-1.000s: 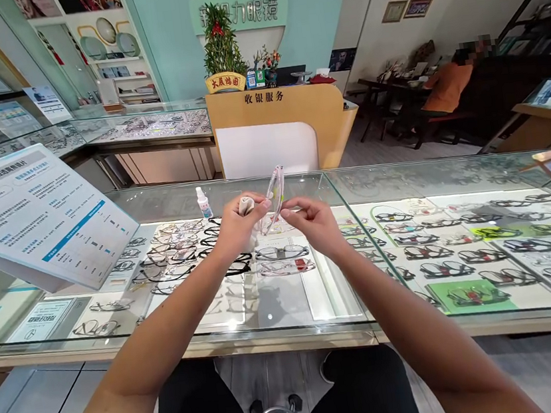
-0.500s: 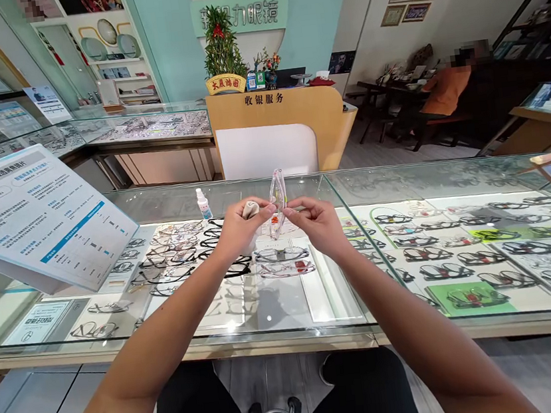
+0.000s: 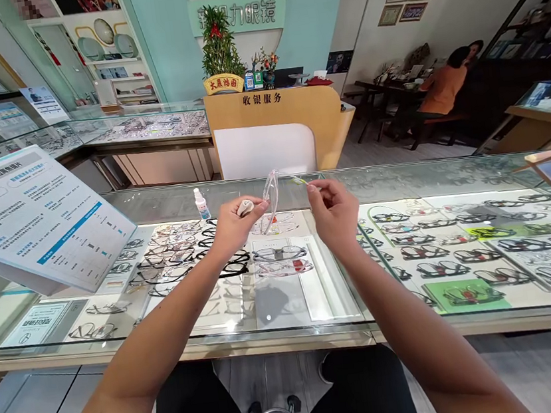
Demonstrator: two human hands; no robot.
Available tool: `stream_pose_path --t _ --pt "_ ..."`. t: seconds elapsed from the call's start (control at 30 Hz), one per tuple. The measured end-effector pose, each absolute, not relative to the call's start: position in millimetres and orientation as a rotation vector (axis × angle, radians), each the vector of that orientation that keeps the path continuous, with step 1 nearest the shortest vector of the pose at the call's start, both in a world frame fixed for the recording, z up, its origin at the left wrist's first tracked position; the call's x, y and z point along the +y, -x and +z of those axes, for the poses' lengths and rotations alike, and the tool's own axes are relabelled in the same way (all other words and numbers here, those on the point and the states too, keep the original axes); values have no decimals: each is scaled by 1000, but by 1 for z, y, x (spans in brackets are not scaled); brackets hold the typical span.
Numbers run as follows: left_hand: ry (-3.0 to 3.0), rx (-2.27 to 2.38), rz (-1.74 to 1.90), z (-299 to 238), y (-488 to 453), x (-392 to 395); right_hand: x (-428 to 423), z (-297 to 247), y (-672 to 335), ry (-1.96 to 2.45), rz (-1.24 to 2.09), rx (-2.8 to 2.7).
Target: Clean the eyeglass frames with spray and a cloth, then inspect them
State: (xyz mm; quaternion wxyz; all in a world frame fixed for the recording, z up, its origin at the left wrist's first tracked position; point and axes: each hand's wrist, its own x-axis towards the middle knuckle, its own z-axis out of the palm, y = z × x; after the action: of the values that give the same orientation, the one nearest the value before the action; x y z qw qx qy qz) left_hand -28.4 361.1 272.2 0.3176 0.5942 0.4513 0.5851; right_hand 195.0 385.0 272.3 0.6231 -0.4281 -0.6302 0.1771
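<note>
A pair of clear-framed glasses (image 3: pixel 272 197) is held up above the glass counter (image 3: pixel 288 312). My left hand (image 3: pixel 231 225) pinches the front of the frame and also keeps a small white cloth (image 3: pixel 244 206) tucked in its fingers. My right hand (image 3: pixel 333 209) pinches the tip of one temple arm (image 3: pixel 302 179), which is swung out to the right. Both hands hover over the counter without touching it.
A small white spray bottle (image 3: pixel 201 204) stands on the counter behind my left hand. A tilted information board (image 3: pixel 30 216) sits at the left. Many frames lie inside the display case (image 3: pixel 460 237). A cashier desk (image 3: pixel 276 129) stands behind; a seated person (image 3: pixel 446 88) is far right.
The right hand has moved right and pulled one temple arm outward, unfolding it from the frame. The left hand has stayed in place with the frame and cloth.
</note>
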Motion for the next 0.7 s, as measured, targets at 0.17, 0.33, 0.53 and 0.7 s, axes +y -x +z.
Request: stream_pose_path --t 0.17,0.33,0.53,0.7 --pt "-1568 1172 1497 271 26 360 385 275 -196 957 307 -1410" --pt "-1547 1173 1465 273 22 356 385 270 -190 823 133 -1577" --pt "-1560 1156 1423 273 16 350 386 261 -185 800 88 -1730" --pt "-1565 1169 1432 270 13 349 389 257 -185 818 75 -1699"
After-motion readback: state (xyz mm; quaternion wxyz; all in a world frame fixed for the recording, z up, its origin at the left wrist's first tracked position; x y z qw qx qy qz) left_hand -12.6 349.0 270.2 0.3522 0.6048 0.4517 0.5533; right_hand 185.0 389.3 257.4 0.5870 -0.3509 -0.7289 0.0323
